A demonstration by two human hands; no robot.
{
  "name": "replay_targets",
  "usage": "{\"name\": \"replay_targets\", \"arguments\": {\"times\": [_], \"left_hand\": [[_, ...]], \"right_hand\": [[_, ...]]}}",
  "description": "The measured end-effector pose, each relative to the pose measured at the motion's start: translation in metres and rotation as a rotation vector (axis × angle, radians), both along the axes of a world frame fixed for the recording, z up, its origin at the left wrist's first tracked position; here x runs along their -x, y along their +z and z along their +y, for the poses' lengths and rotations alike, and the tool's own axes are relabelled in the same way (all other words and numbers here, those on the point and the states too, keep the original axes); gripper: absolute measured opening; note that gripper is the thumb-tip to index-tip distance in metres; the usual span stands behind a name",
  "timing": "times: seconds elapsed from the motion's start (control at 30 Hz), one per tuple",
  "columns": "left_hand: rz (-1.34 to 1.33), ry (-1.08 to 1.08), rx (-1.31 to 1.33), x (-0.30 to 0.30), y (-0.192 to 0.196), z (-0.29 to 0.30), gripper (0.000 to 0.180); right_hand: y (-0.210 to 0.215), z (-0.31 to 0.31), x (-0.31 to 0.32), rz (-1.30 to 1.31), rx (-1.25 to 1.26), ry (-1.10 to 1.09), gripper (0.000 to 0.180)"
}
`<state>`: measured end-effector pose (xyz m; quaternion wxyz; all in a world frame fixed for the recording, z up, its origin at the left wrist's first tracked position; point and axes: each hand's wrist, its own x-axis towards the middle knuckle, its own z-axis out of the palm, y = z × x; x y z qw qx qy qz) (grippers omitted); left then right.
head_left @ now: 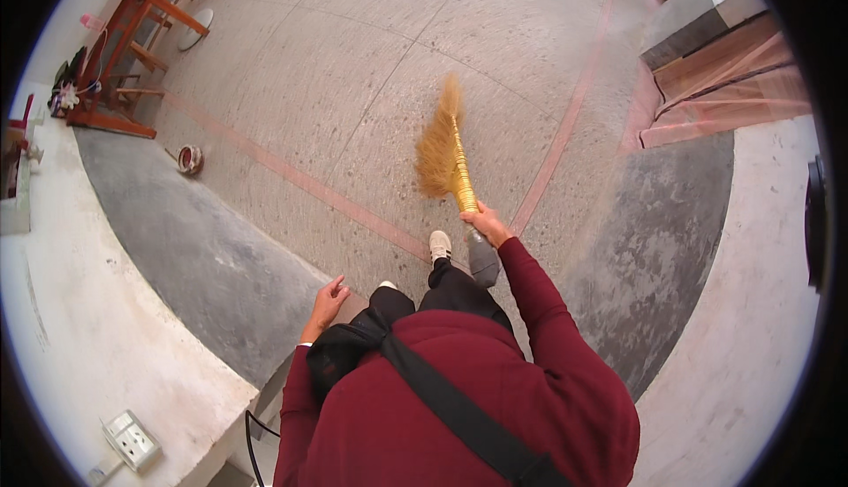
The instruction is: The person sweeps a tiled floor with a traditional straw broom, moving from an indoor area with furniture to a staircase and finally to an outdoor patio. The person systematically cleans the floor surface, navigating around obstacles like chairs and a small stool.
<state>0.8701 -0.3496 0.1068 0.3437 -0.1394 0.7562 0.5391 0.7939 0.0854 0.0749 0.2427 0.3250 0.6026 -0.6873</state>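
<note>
My right hand [487, 222] is wrapped round the handle of a short straw broom [437, 156]. Its tan bristles fan out ahead of me, low over the speckled grey floor [380, 134], and gold-coloured binding runs down to my grip. A grey end sticks out behind the hand, toward my body. Whether the bristles touch the floor, I cannot tell. My left hand [329, 300] hangs at my left side by the grey-painted wall base, holding nothing, with its fingers apart.
A wooden table [115, 63] with stools stands at the far left, near a small round container [190, 159] on the floor. Pink sheeting [724, 90] covers something at the far right. White walls rise on both sides; a power socket [132, 440] is at the lower left.
</note>
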Motion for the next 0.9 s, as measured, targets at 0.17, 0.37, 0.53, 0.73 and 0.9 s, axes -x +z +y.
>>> {"name": "replay_targets", "arguments": {"times": [0.17,0.37,0.53,0.73,0.9], "left_hand": [[-0.064,0.079,0.013,0.045,0.001,-0.008,0.046],[-0.156,0.102,-0.010,0.132,-0.020,-0.045,0.051],[-0.078,0.065,0.021,0.247,-0.035,-0.101,0.050],[-0.004,0.048,0.018,0.364,-0.015,-0.152,0.046],[-0.110,0.082,0.001,0.428,-0.025,-0.168,0.046]], "right_hand": [[0.043,-0.046,0.054,0.136,-0.036,0.059,0.044],[0.014,-0.139,0.173,0.257,-0.084,0.284,0.048],[-0.023,-0.214,0.302,0.237,-0.098,0.595,0.042],[0.014,-0.149,0.330,-0.030,0.336,0.267,0.040],[0.024,-0.097,0.324,-0.076,0.125,-0.028,0.040]]}}
